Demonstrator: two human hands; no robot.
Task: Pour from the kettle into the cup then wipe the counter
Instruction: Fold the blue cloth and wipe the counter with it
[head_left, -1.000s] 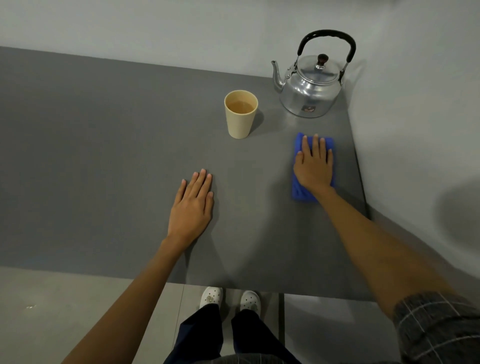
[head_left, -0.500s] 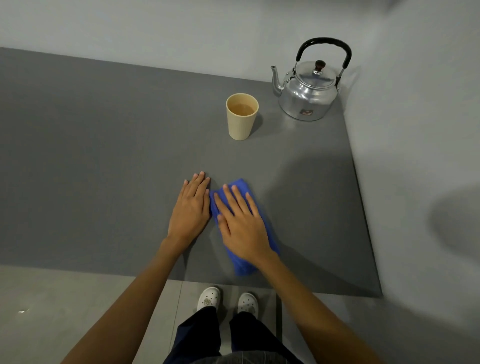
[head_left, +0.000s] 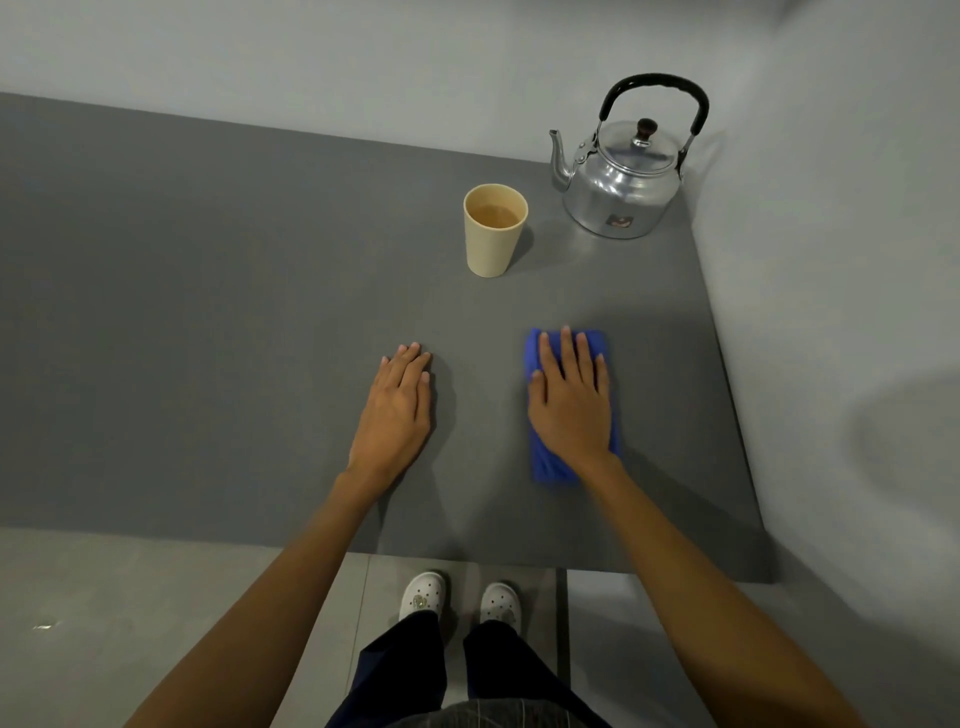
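Hands flat, fingers spread: my right hand (head_left: 571, 405) presses the blue cloth (head_left: 545, 467) on the desk (head_left: 208, 312), my left hand (head_left: 395, 415) empty beside it, nearer than the cup (head_left: 493, 231).

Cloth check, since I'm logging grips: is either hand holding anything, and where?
Nothing is gripped. The right hand presses flat on the blue cloth, fingers spread; the left hand lies flat on the counter.

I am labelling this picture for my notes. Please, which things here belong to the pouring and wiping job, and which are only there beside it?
Part of the job:
kettle
cup, with liquid inside
blue cloth under the right hand
counter

Not part of it:
left hand, resting flat
white shoes
floor
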